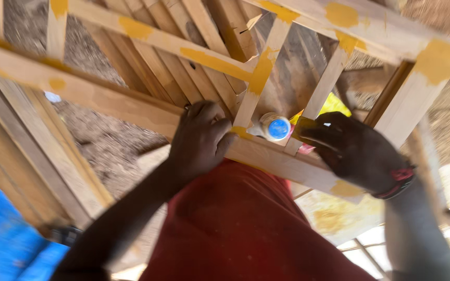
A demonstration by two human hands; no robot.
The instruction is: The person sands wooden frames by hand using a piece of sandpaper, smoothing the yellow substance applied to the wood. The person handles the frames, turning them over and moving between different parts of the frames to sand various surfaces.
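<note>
My right fingers (319, 136) pinch a small yellow-smeared scrap, its kind too blurred to tell, against the joint where a short upright slat (323, 88) meets the long front rail (131, 106) of the pale wooden frame; the right hand (358, 151) sits just beside that joint, a red band (399, 182) at its wrist; my left hand (200, 138) lies over the same rail, fingers curled and pressed together on its top edge, thumb underneath, gripping the wood; the rail runs between both hands, its long axis crossing from upper left down to lower right, so it lies straight ahead of my fingertips and closer to the left hand, which already bears on it; the slats point away from me, up toward the far rail (350, 21); yellow filler (437, 60) marks the joints; a bottle with a blue cap (276, 127) shows through the gap between my hands, a yellow packet (334, 105) behind it; my red garment (235, 224) fills the foreground, over sawdust-strewn ground (105, 135).
</note>
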